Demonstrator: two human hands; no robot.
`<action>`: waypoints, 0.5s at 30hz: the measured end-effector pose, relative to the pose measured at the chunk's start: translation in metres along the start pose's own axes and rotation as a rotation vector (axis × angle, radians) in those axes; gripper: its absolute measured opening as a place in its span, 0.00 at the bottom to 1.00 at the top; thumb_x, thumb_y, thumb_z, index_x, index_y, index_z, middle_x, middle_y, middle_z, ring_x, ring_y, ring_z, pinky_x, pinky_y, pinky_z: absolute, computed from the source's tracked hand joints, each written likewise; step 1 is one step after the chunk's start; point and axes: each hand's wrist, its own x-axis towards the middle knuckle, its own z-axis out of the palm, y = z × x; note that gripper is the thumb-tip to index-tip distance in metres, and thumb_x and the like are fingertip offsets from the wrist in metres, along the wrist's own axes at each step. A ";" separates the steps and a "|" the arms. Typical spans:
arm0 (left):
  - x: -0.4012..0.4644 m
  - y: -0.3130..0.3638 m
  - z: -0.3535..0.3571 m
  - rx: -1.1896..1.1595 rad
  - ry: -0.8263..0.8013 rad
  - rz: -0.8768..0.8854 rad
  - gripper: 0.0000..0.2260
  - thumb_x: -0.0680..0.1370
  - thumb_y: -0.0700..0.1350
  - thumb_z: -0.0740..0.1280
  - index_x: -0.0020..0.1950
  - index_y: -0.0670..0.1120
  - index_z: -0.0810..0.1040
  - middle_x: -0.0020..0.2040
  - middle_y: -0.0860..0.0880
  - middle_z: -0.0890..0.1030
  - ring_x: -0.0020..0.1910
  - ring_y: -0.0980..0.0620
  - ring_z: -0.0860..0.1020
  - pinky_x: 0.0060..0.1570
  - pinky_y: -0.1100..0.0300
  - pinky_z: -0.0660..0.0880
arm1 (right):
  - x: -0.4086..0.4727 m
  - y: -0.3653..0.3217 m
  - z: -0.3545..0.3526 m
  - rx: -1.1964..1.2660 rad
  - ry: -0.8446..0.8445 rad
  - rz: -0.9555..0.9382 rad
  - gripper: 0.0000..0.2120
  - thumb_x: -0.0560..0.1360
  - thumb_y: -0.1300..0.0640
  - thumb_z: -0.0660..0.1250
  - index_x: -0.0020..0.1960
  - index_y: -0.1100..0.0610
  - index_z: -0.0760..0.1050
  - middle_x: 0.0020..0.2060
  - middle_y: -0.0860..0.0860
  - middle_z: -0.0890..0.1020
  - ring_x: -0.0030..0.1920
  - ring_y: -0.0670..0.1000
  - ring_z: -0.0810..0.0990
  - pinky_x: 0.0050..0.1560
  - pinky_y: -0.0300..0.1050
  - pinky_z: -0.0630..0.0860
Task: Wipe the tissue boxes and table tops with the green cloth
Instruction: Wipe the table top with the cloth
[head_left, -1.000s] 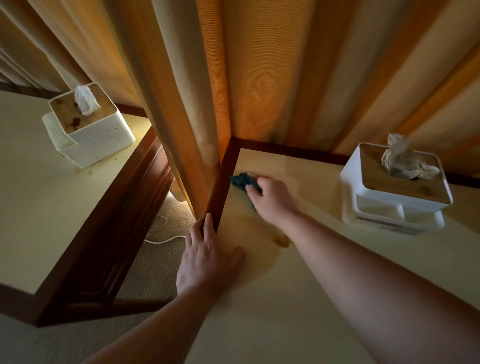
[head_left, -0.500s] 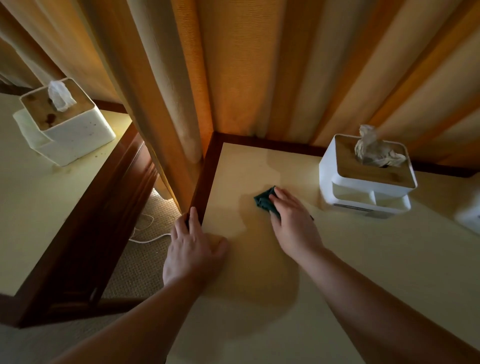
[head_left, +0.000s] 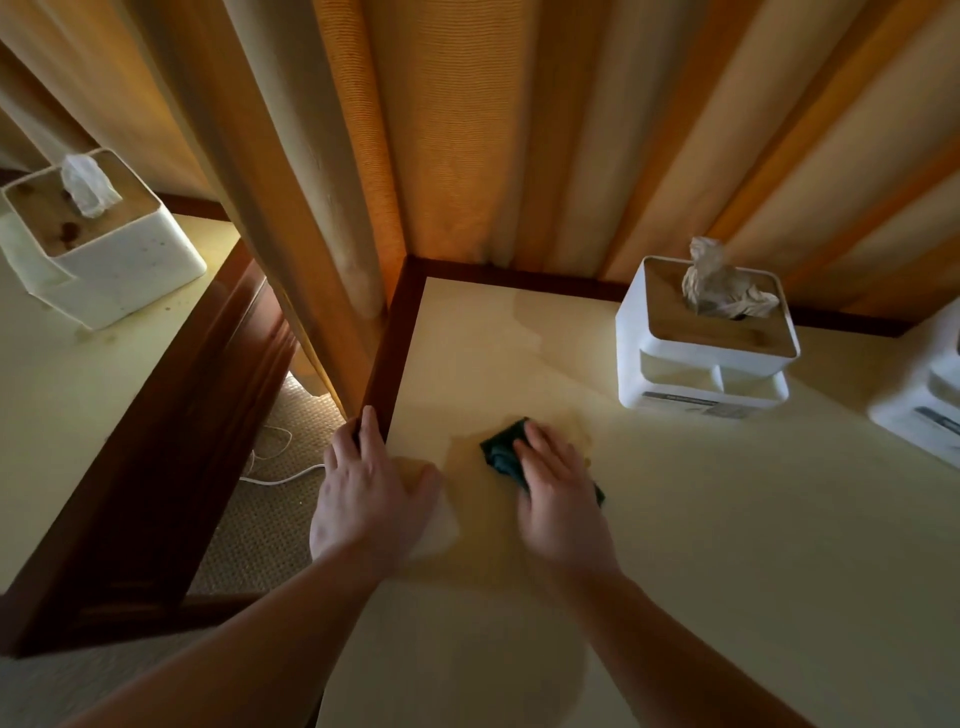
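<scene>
- The right hand (head_left: 558, 499) lies flat on the green cloth (head_left: 506, 453), fingers straight and together, pressing it down on the table top (head_left: 727, 519); nothing is curled round the cloth.
- The cloth is dark green, soft and crumpled, folded into a small wad; one corner pokes out past the fingertips and a bit shows at the heel of the hand.
- The left hand (head_left: 366, 499) rests palm down at the table's left edge, fingers straight, their tips reaching over the dark wooden rim (head_left: 387, 358); it holds nothing.
- The table top is smooth, pale cream, with faint darker patches around the cloth.
- A white tissue box (head_left: 701, 353) with rounded corners and a wood-grain lid stands at the back right, well apart from the cloth; a crumpled tissue sticks out of its slot, and open compartments sit in its front base.
- Another white box (head_left: 924, 410) is cut off at the right edge.
- A second table (head_left: 62, 395) to the left carries a boxy white tissue box (head_left: 114, 265) with a spotted lid.
- Ribbed, woven curtains (head_left: 467, 130) hang in heavy folds behind.
- A white cable (head_left: 280, 475) lies on coarse woven carpet (head_left: 260, 530) between the tables.
</scene>
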 end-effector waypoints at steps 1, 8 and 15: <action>0.000 0.000 0.000 -0.002 0.004 0.001 0.45 0.75 0.65 0.64 0.84 0.46 0.48 0.75 0.44 0.61 0.75 0.43 0.61 0.70 0.45 0.69 | -0.002 0.009 -0.004 -0.005 0.033 0.039 0.21 0.73 0.67 0.65 0.65 0.67 0.80 0.69 0.61 0.79 0.70 0.62 0.75 0.69 0.63 0.74; 0.005 -0.001 0.000 0.010 -0.038 -0.009 0.48 0.75 0.66 0.66 0.84 0.46 0.46 0.76 0.42 0.60 0.76 0.41 0.61 0.71 0.45 0.67 | 0.070 0.030 -0.015 0.055 -0.014 0.240 0.20 0.83 0.63 0.65 0.74 0.63 0.73 0.77 0.55 0.71 0.79 0.55 0.66 0.80 0.53 0.63; 0.006 -0.002 0.001 -0.005 -0.033 -0.026 0.47 0.73 0.65 0.66 0.84 0.47 0.48 0.76 0.44 0.60 0.75 0.43 0.61 0.69 0.44 0.68 | 0.107 -0.032 0.002 0.148 -0.181 0.060 0.22 0.83 0.61 0.65 0.77 0.60 0.71 0.79 0.53 0.68 0.80 0.53 0.63 0.82 0.47 0.53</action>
